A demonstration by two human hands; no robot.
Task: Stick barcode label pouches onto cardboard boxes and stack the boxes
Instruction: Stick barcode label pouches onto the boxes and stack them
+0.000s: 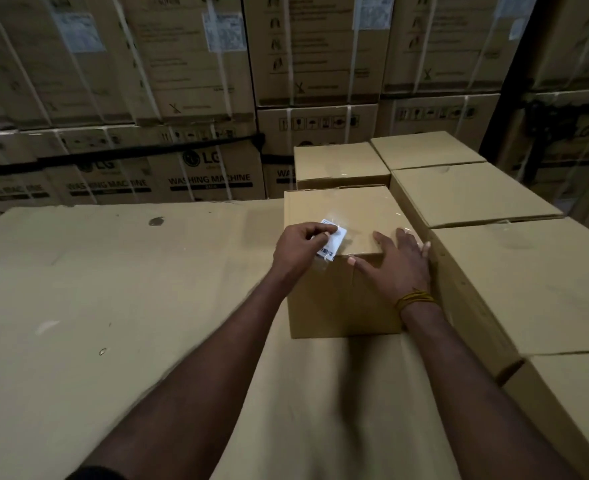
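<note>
Stacked washing machine cartons point(199, 98), strapped with pale bands and bearing paper labels, fill the warehouse wall behind the work area. In front of them a broad sheet of flattened cardboard point(113, 289) covers the surface where the person works; it carries a dark smudge near its far edge and a few small pale marks.

A small cardboard box point(341, 296) stands on this sheet, its top sealed with clear tape. The left hand point(300, 247) pinches a barcode label pouch point(333, 242) between thumb and curled fingers and holds it at the near left edge of the box's top; the pouch is clear plastic with a white slip inside and a barcode at its lower end. Whether the pouch already touches the cardboard is hard to tell. The right hand point(397, 265) lies flat with fingers spread and straight over the near right corner of the same box, thumb on the front face, fingertips on the top. A yellow thread band point(416, 299) circles the right wrist.

Just right of the box, touching or nearly so, runs a row of larger taped boxes point(535, 282), reaching from the near right corner away towards the cartons. Another plain box point(341, 164) sits directly behind the small one.
</note>
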